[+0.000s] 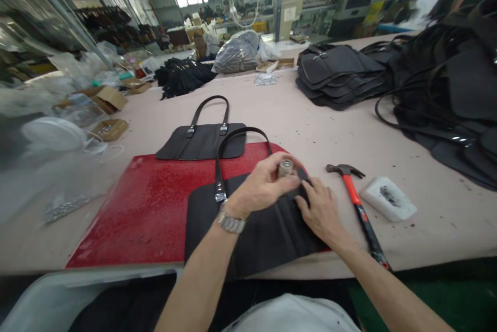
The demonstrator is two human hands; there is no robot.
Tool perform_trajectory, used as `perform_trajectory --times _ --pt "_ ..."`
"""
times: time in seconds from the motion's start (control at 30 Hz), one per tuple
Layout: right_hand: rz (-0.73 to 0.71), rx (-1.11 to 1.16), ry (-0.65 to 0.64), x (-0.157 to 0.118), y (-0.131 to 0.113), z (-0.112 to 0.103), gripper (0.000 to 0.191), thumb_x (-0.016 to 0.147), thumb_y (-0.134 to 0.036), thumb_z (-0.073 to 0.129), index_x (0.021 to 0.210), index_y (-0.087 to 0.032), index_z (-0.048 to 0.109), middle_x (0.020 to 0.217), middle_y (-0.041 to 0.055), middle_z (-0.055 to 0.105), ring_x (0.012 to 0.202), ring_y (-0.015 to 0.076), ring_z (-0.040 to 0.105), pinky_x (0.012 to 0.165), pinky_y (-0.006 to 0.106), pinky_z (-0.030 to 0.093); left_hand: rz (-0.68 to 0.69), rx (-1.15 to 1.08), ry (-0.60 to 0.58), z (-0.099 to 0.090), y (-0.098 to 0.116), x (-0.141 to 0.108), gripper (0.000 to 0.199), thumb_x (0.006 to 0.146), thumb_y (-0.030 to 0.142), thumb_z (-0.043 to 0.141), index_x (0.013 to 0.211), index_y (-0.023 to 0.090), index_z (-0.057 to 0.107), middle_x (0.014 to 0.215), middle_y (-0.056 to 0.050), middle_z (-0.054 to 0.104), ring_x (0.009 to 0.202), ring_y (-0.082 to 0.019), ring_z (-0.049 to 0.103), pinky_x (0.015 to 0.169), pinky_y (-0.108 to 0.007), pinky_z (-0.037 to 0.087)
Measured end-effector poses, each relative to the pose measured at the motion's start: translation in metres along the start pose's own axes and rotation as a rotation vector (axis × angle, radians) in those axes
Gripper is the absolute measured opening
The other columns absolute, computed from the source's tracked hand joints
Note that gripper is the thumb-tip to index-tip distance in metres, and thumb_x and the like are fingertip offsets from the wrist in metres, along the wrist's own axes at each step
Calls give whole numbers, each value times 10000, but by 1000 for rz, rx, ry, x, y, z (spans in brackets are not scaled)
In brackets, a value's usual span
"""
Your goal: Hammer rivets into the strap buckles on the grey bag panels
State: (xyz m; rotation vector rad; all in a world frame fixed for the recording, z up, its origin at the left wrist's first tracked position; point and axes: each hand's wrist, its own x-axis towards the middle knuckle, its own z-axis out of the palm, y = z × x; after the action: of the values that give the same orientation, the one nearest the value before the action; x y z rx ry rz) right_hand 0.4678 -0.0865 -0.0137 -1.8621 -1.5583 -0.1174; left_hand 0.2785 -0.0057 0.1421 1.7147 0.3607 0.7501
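A black bag panel [267, 241] with a looped strap handle [218, 171] lies in front of me, its lower part on the red board [155, 213]. My left hand [267, 179], with a metal watch on the wrist, is closed around a short round metal tool [286, 167] above the panel's upper right part. Only the tool's round end shows clearly; its working end is hidden. Beside it, my right hand [320, 205] rests on the panel with fingers apart. A second black panel with a handle [205, 140] lies just beyond.
Right of my hands lie a claw hammer [357, 202] with a red and black handle and a white block [388, 198] with dark marks. Black bag pieces [341, 70] are piled at the right. Cardboard boxes [111, 129] and plastic bags [236, 52] stand left and back.
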Motion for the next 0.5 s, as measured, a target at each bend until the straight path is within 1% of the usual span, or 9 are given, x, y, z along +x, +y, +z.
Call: perform_trajectory --times 0.07,0.13,0.17,0.2,0.27,0.33,0.37,0.43,0.5 --pt "103 -259 12 -5 25 -17 437 919 -320 456 1297 -108 512 1387 222 454 1238 388 434 1006 573 351 -81 1 307 -36 -33 -34 318 870 357 647 1108 152 597 917 -57 635 826 -158 628 753 -267 523" --pt "216 -462 -56 -11 53 -33 442 906 -328 473 1262 -68 510 1281 264 503 1138 394 490 894 519 420 -111 -45 636 -70 -72 -71 368 842 403 674 1081 142 576 927 -63 648 838 -179 662 788 -319 550" --pt "279 -485 -112 -13 66 -38 426 900 -327 475 1229 -59 519 1211 272 528 1087 395 511 839 494 434 -121 -80 759 -83 -89 -89 390 827 421 687 1068 139 563 938 -68 658 859 -193 675 823 -357 556" --pt "346 -465 -169 -15 77 -43 397 899 -324 466 1187 -59 532 1140 268 549 1035 388 530 793 472 436 -131 -113 841 -92 -103 -103 408 815 433 699 1054 137 552 944 -72 667 875 -203 685 852 -392 557" --pt "458 -387 -246 -15 92 -47 333 893 -323 456 1099 -80 554 1017 232 572 936 354 559 741 438 429 -141 -174 913 -100 -123 -123 423 803 442 711 1039 139 535 952 -79 682 902 -218 695 890 -443 552" --pt "587 -214 -254 -11 98 -47 249 851 -317 519 992 -117 560 877 154 570 807 282 562 681 383 424 -128 -212 914 -99 -131 -131 417 804 433 715 1038 143 527 950 -83 693 911 -226 701 898 -465 551" --pt "670 -29 -247 -9 97 -46 207 816 -310 564 933 -139 550 804 108 549 740 243 545 638 350 418 -114 -224 909 -97 -132 -132 410 809 425 713 1041 145 523 952 -86 697 918 -229 702 902 -470 550" --pt "833 452 -239 -7 92 -45 175 766 -293 610 852 -181 507 715 41 495 633 181 494 549 295 395 -92 -228 902 -93 -133 -131 394 824 416 703 1046 146 519 953 -90 704 925 -232 704 910 -478 548" --pt "917 863 -251 -8 83 -44 162 769 -292 591 819 -201 466 684 12 463 562 143 448 491 265 381 -86 -217 891 -92 -133 -129 385 837 418 688 1049 144 519 951 -94 707 922 -233 706 914 -487 546"
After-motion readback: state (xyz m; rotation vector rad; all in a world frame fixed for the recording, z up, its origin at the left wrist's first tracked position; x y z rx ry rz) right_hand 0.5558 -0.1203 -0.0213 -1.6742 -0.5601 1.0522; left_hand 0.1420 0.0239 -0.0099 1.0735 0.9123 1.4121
